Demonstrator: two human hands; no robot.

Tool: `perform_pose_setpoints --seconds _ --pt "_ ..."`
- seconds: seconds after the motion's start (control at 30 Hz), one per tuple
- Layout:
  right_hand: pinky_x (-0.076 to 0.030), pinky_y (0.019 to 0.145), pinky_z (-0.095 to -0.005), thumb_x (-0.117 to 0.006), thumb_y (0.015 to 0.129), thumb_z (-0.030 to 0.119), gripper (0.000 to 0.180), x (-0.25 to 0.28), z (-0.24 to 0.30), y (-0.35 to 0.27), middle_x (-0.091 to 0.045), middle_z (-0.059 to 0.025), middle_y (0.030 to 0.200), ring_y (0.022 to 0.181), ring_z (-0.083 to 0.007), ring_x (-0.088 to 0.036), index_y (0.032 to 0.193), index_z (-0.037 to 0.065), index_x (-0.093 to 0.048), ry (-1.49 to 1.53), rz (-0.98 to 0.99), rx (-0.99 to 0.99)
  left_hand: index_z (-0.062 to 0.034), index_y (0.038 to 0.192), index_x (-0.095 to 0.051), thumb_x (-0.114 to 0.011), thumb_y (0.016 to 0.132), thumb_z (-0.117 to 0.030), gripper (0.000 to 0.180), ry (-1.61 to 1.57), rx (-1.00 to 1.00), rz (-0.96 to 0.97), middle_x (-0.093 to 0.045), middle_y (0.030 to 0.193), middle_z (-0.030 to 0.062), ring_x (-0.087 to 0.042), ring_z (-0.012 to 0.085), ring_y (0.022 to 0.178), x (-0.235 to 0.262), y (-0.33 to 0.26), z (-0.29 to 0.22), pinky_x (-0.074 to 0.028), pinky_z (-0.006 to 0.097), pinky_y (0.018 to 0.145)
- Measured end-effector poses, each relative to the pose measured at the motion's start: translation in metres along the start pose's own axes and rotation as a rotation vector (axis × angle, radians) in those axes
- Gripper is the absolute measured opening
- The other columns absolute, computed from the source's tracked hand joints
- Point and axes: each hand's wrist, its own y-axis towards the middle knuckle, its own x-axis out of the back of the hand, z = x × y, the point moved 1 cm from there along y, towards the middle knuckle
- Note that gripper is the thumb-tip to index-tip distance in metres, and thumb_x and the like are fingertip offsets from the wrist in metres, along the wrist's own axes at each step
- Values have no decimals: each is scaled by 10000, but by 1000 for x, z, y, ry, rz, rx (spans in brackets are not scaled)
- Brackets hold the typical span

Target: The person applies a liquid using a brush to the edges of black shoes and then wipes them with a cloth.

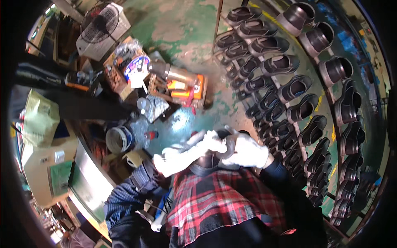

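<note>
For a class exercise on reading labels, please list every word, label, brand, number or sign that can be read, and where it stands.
No text is clear enough to quote.
Round blue-and-white disc: marks too small and blurred.
Beige panel: small dark marks, too small to read.
Held dark shoe: no lettering visible.

Dark shoe (205, 161), smooth shiny surface, partly hidden, held between both hands (248, 153).

A dark shoe (203, 163) is gripped above the plaid-covered lap (211, 196) by the white-gloved left hand (180, 159) and right hand (248, 153). Racked shoes (294, 87) are seen at right, a fan (99, 27) at upper left.
</note>
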Motion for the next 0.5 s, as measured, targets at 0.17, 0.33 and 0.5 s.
perform_pose_setpoints --seconds 0.17,0.33,0.5 --pt "-495 756 -419 -793 727 338 420 -10 -42 -6 -664 -207 946 862 -323 -658 970 14 -679 180 -21 -13 -37 1087 -631 -845 726 -194 447 -26 140 -73 -646 947 55 -588 137 881 7 13 -43 -482 316 814" --pt "-490 602 -345 -738 793 307 356 -1 -26 -13 -667 -171 751 687 -192 -658 868 -36 -677 236 113 -372 -15 1001 -626 -780 803 -109 268 -228 156 -12 -626 875 26 -569 103 822 0 4 -35 -481 290 758" --pt "-509 816 -306 -668 812 123 313 13 1 -23 -682 -77 992 911 -156 -642 1088 -21 -630 506 -139 -353 3 1084 -630 -748 841 -99 290 -376 132 139 -642 941 50 -584 121 902 0 4 -43 -490 312 823"
